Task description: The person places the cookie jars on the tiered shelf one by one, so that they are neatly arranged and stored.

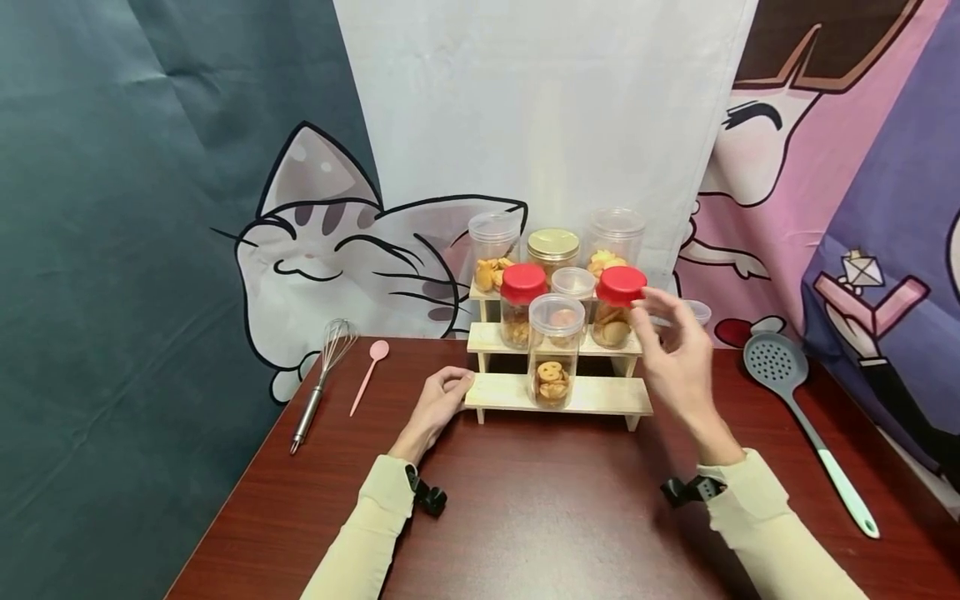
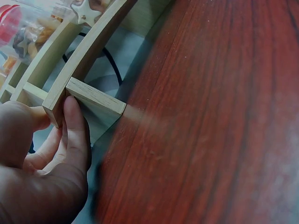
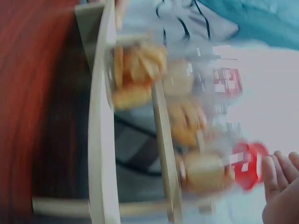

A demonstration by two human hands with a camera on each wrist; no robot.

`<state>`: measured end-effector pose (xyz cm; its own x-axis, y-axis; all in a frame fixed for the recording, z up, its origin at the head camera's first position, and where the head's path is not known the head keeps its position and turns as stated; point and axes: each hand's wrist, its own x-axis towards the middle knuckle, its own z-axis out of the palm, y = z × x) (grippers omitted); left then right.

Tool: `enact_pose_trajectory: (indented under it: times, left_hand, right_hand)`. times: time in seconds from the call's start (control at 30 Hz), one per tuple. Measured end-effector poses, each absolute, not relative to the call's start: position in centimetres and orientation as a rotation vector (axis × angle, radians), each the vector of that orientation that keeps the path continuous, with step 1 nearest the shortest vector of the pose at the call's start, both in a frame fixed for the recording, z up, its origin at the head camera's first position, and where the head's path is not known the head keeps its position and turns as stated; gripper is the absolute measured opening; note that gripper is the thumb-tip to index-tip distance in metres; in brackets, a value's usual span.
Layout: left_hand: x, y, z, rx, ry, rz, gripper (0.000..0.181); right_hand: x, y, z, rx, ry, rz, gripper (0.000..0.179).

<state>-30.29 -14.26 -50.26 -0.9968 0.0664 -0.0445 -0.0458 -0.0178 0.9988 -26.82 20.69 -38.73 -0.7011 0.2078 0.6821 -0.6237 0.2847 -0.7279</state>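
A three-step wooden rack (image 1: 495,392) holds clear jars of cookies. My left hand (image 1: 441,402) pinches the left end of its lowest step; in the left wrist view, thumb and fingers (image 2: 77,126) lie on either side of the board's end. My right hand (image 1: 678,362) is raised at the right side, fingers loosely bent, with fingertips right by the red lid (image 1: 622,285) of the right jar on the middle step. The right wrist view is blurred, but the fingers (image 3: 275,179) appear beside that red lid (image 3: 247,165). A clear-lidded jar (image 1: 553,354) stands alone on the lowest step.
Another red-lidded jar (image 1: 522,308) and a small clear jar share the middle step; a gold-lidded jar (image 1: 553,247) stands among the top row. A whisk (image 1: 318,392) and pink spoon (image 1: 369,375) lie left, a slotted spatula (image 1: 806,417) right. A printed cloth hangs behind.
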Motion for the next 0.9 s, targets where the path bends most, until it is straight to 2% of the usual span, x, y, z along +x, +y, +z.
enact_pose_trajectory:
  times: [0.2,0.33,0.47,0.7,0.9]
  left_hand:
    - [-30.4,-14.3,-50.3,0.015,2.146,2.187,0.028]
    - [-30.4,-14.3,-50.4,0.017,2.156,2.174,0.028]
    - [-30.5,-14.4,-50.4,0.024,2.155,2.169,0.028]
    - [-30.4,-14.4,-50.4,0.028,2.146,2.178,0.028]
    - [-30.4,-14.3,-50.5,0.033,2.150,2.181,0.027]
  right_hand:
    - [-28.4,24.5,-38.0,0.023,-1.787,1.443,0.034]
    - [-30.3,27.7,-39.5,-0.106,-1.885,1.386,0.039]
    - [-32.4,30.6,-41.9,-0.209,-2.079,1.275,0.052]
    - [-33.7,32.4,-43.5,-0.282,-2.411,1.157,0.087]
    - [-34.7,33.2,-44.6,-0.276,-2.483,1.157,0.096]
